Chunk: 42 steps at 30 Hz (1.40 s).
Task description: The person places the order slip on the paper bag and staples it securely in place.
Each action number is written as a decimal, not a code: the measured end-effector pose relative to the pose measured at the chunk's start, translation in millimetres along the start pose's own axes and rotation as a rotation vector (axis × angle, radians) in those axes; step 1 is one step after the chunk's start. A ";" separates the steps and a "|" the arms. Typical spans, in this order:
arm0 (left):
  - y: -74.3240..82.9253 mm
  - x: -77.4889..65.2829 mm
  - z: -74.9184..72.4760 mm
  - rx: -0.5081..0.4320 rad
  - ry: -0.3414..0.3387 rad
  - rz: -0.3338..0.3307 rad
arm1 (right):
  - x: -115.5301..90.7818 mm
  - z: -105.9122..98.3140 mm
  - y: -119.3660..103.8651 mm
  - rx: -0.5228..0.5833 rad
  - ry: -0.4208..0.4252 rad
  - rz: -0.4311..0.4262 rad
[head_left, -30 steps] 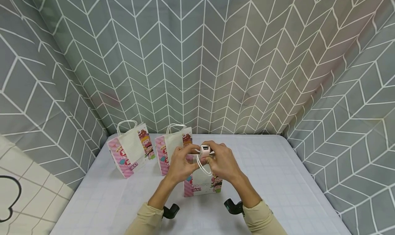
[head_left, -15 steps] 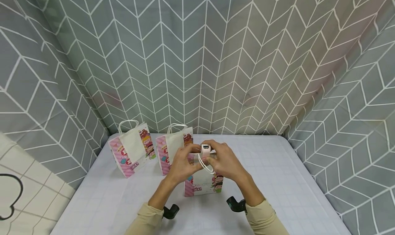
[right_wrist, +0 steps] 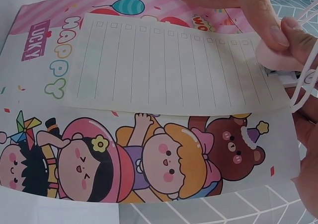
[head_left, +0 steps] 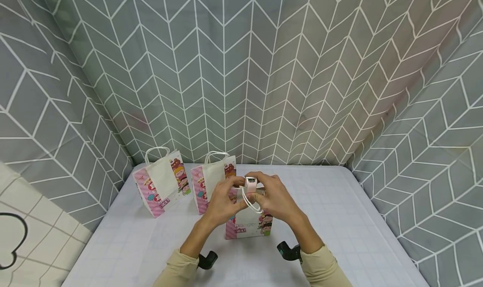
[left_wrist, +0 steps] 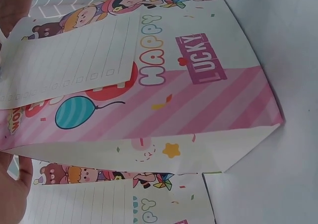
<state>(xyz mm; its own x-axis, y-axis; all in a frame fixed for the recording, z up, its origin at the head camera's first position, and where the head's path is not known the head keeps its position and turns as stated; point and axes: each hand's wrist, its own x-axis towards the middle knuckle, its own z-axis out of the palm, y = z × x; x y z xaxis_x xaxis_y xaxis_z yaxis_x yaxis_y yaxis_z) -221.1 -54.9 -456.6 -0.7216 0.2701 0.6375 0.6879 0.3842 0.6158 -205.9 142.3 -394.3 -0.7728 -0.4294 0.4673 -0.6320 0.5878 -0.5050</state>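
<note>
In the head view, my left hand (head_left: 222,201) and right hand (head_left: 277,197) meet at the top of the nearest paper bag (head_left: 247,230). Between them is a small pale pink stapler (head_left: 250,184), set over the bag's top edge; both hands grip it. The right wrist view shows the tips of both thumbs at the pink end of the stapler (right_wrist: 272,56). A lined checklist sheet (right_wrist: 164,65) lies against the bag's front, its top end at the stapler. White cord handles (head_left: 250,203) hang forward over the front. Some fingers are hidden behind the bag.
Two similar paper bags, one at far left (head_left: 160,182) and one beside it (head_left: 211,184), stand upright with cream sheets on their fronts. All are on a white-covered table (head_left: 320,220). Patterned curtains (head_left: 241,90) enclose the back and sides.
My hands stay at the bag's top with the stapler between them. Only slight shifts of the right hand and of the head view show.
</note>
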 end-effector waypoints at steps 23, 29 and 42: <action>-15.0 -20.3 -1.4 0.013 -0.037 -0.173 | -4.3 -10.1 14.1 0.279 0.230 0.060; -20.1 -27.2 -3.0 0.058 -0.076 -0.214 | -4.7 -22.9 14.1 0.421 0.270 0.133; -25.2 -37.3 -5.3 0.199 -0.113 -0.309 | -19.5 -13.5 76.3 0.549 0.295 0.293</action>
<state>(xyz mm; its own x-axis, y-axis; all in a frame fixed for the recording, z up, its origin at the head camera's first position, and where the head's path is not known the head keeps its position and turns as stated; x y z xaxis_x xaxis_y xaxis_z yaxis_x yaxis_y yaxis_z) -211.1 -79.4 -493.5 -0.9042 0.2059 0.3742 0.4159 0.6234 0.6621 -238.3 204.7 -432.1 -0.9173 -0.0557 0.3944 -0.3976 0.1854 -0.8986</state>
